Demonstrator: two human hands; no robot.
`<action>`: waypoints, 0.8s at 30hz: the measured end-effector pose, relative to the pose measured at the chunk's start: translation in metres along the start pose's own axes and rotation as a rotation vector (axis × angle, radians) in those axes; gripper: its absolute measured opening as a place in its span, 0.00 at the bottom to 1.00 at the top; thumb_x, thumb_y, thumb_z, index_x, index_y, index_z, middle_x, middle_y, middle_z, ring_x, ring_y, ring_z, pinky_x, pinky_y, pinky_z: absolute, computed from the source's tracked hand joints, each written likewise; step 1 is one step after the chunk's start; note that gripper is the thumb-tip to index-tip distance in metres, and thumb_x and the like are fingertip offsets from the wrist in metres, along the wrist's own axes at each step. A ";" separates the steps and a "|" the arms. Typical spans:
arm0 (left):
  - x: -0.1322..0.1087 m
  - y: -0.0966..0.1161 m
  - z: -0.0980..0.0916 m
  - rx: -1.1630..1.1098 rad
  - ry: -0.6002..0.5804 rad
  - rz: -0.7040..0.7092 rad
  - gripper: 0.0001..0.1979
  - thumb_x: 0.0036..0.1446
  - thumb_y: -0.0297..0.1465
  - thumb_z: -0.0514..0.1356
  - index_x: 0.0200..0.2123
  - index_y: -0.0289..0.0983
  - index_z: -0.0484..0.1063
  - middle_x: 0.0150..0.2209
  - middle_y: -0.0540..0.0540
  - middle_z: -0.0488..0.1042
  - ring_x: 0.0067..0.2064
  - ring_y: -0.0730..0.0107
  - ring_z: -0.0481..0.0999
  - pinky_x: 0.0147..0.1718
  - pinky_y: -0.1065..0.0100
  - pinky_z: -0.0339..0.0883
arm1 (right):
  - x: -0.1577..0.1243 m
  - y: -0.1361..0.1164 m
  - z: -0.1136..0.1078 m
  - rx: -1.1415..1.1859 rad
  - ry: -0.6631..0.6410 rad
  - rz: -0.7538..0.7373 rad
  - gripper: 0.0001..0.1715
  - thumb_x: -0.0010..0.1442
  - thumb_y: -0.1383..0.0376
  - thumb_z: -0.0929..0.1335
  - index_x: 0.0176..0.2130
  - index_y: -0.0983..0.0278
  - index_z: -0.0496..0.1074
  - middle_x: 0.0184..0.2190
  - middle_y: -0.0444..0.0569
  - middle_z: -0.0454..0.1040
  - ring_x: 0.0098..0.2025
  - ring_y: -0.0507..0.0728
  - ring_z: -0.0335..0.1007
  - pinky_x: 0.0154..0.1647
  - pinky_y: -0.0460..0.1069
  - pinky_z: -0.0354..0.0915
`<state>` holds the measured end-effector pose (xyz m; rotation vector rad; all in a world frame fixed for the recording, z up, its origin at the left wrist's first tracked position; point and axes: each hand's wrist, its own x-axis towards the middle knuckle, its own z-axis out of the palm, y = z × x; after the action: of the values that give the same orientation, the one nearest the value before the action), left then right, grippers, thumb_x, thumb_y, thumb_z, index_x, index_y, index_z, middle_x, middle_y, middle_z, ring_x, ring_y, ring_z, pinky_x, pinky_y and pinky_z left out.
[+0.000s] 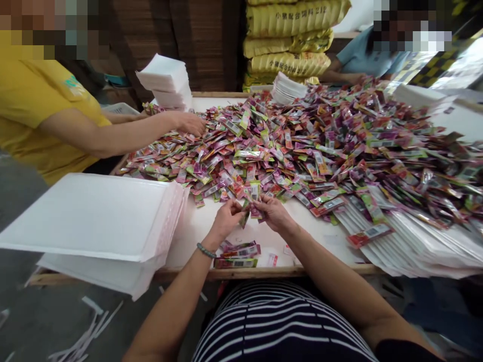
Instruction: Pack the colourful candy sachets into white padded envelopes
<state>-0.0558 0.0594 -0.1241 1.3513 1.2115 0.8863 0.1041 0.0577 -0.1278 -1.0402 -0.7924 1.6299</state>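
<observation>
At the front edge of a large pile of small packets (pixel 271 151), my two hands are close together. My right hand (pixel 274 212) pinches a small pink and green packet (pixel 255 191) that stands upright with a barcode showing. Beside it, my left hand (pixel 227 217), with a green bead bracelet at the wrist, is closed on a green packet (pixel 245 215), partly hidden by the fingers. Below the hands a few more packets (pixel 237 251) lie in a small heap near the table's front edge. The printing on the packets is too small to read.
White padded envelopes (pixel 86 211) are stacked on the left, overhanging the edge; more envelopes (pixel 422 241) fan out at right, partly under packets. A co-worker's hand (pixel 190 123) reaches into the pile from the left; another person sits at back right. Yellow sacks (pixel 289 40) stand behind.
</observation>
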 end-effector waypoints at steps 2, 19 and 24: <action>0.003 -0.001 -0.002 -0.049 0.035 -0.009 0.10 0.45 0.27 0.62 0.30 0.38 0.62 0.25 0.53 0.72 0.31 0.71 0.75 0.35 0.70 0.68 | 0.001 -0.006 -0.008 -0.019 0.027 -0.039 0.24 0.37 0.54 0.77 0.31 0.62 0.70 0.23 0.40 0.73 0.22 0.49 0.66 0.21 0.44 0.63; -0.092 -0.009 -0.015 0.935 -0.330 0.379 0.24 0.56 0.28 0.58 0.57 0.39 0.62 0.53 0.39 0.72 0.54 0.56 0.69 0.56 0.50 0.60 | 0.006 -0.038 -0.065 -2.000 -0.300 -0.549 0.19 0.61 0.76 0.56 0.43 0.68 0.71 0.39 0.59 0.74 0.48 0.64 0.63 0.52 0.57 0.52; -0.098 -0.015 -0.010 0.954 -0.321 0.364 0.21 0.57 0.28 0.60 0.54 0.39 0.66 0.54 0.39 0.70 0.56 0.55 0.66 0.57 0.51 0.58 | -0.008 -0.020 -0.025 -1.851 -0.146 -0.488 0.21 0.65 0.73 0.55 0.53 0.68 0.66 0.41 0.58 0.75 0.46 0.63 0.66 0.50 0.56 0.54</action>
<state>-0.0881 -0.0346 -0.1254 2.4266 1.1827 0.2618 0.1361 0.0555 -0.1185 -1.6058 -2.5365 0.1511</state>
